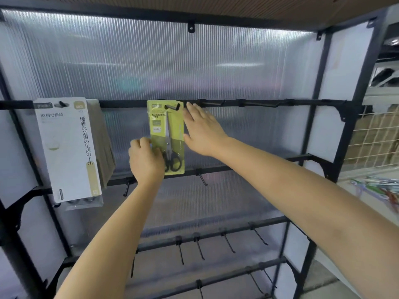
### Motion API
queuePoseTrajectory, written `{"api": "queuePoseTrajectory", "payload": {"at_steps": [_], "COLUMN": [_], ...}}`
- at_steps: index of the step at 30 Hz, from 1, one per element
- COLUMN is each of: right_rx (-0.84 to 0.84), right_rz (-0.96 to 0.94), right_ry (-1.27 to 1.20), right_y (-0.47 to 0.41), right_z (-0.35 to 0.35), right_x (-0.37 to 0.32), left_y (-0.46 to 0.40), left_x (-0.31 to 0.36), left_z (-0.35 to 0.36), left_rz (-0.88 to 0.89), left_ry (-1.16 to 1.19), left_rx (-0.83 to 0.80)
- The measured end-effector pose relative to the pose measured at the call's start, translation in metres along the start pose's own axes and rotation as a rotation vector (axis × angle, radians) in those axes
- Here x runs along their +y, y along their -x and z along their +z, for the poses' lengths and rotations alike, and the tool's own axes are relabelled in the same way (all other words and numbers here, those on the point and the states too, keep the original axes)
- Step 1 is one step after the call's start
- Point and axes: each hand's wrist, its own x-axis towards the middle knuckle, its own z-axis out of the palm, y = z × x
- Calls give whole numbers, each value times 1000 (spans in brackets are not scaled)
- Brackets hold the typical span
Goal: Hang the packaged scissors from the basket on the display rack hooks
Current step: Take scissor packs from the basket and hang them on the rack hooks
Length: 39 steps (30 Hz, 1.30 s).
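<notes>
The rack [216, 103] is carrying the scissors pack [166, 137] upright on a top-rail hook [172, 107]. The right hand [203, 130], fingers spread, is touching its right edge; the left hand [146, 160] is pinching its lower left.

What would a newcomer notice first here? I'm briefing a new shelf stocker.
The yellow-green scissors pack hangs on a hook at mid-rack, with the left hand gripping its lower edge and the right hand open against its right side. Further left hangs a large white package.
</notes>
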Motion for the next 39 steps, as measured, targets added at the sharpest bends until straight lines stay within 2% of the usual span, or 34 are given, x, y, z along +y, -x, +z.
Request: {"api": "queuePoseTrajectory", "payload": {"at_steps": [5, 8, 14, 19, 22, 26, 28, 30, 32, 34, 39], "right_rx": [25, 25, -57, -85, -118, -170, -178, -185, -198, -196, -272], "right_rz": [19, 68, 249, 528, 715, 972, 1115, 1257, 1407, 1555, 1866], "right_ry": [34, 32, -13, -105, -100, -51, -29, -19, -31, -66, -166], "right_y": [44, 84, 201, 333, 425, 561, 630, 694, 749, 797, 877], "right_z": [-4, -2, 9, 19, 20, 12, 7, 2, -2, -2, 23], "right_x": [9, 20, 61, 106, 128, 144, 144, 137, 123, 102, 38], "left_y": [29, 62, 164, 281, 364, 473, 525, 574, 618, 658, 735], "left_x": [20, 34, 81, 145, 180, 214, 225, 230, 227, 220, 178], "left_z": [-4, 2, 39, 66, 70, 70, 68, 63, 59, 56, 51], "left_rz": [443, 595, 730, 833, 891, 1011, 1058, 1103, 1129, 1152, 1273], "left_ry": [-138, -187, -155, -34, 93, 88, 173, 197, 170, 157, 75], "left_rx": [41, -96, -397, -650, -774, -1005, -1057, -1150, -1325, -1435, -1663]}}
